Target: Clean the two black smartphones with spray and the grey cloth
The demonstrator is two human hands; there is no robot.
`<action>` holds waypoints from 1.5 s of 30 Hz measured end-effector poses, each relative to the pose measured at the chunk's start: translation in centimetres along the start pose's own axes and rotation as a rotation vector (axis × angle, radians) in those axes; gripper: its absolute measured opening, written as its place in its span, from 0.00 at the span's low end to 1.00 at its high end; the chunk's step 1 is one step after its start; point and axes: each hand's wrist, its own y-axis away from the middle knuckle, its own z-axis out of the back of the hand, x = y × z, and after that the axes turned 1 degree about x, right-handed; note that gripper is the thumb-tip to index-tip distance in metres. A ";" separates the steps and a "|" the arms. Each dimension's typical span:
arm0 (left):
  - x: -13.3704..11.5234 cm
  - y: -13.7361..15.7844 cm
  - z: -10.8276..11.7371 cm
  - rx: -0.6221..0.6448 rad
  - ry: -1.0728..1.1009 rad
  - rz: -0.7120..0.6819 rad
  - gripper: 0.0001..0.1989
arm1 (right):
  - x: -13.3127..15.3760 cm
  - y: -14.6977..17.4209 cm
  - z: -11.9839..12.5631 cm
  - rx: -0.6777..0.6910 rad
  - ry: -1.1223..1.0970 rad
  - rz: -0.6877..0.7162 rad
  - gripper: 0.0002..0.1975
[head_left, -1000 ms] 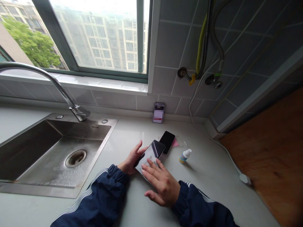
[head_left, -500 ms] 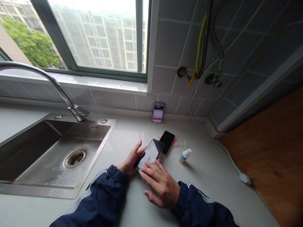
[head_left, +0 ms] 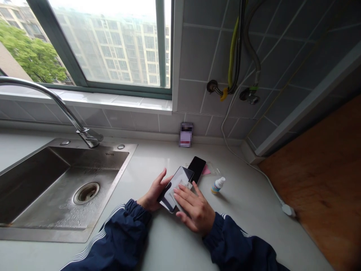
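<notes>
My left hand (head_left: 153,192) holds a smartphone (head_left: 180,174) by its left edge, tilted above the white counter with its dark, reflective screen facing up. On that screen my right hand (head_left: 196,211) presses a thin pale wipe (head_left: 176,188), its fingers laid flat over it and hiding much of the wipe. Just behind the held phone lies a second black smartphone (head_left: 197,165), partly covered by the first. To the right of my right hand stands a small white spray bottle (head_left: 218,185) with a blue and yellow label, upright.
A pink slip (head_left: 207,169) and clear plastic pieces lie by the second phone. A blurred-out device (head_left: 186,134) leans on the back wall. Left is a steel sink (head_left: 111,210) with a faucet (head_left: 63,101). A white cable (head_left: 254,167) runs along the right to a plug (head_left: 288,210).
My right hand has slid the wipe up the phone's screen, uncovering the phone's lower end. My left hand keeps its hold. The whole view has shifted slightly.
</notes>
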 end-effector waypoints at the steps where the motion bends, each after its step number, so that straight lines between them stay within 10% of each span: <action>1: 0.0 0.0 0.0 -0.009 -0.008 -0.004 0.38 | -0.4 0.0 0.2 0.011 0.018 -0.021 0.25; 13: -0.2 -0.1 0.0 -0.049 0.026 -0.016 0.37 | 2.0 0.1 -0.6 0.002 -0.037 0.131 0.28; 20: -0.3 0.1 -0.3 -0.067 -0.005 -0.036 0.37 | -0.2 0.0 0.3 0.014 0.025 -0.106 0.26; 26: -0.3 0.0 -0.4 -0.050 0.016 -0.034 0.38 | 1.4 0.1 -0.5 0.008 -0.080 0.089 0.28; 33: -0.2 -0.1 -0.1 -0.016 0.023 -0.043 0.37 | -0.7 0.0 0.2 -0.014 0.024 -0.159 0.28; 40: -0.1 -0.1 0.2 -0.001 0.006 -0.012 0.39 | 1.1 -0.1 -0.1 -0.022 -0.123 0.052 0.24; 45: 0.0 -0.1 0.2 0.029 0.002 -0.026 0.37 | -1.2 -0.1 0.5 -0.045 0.010 -0.148 0.24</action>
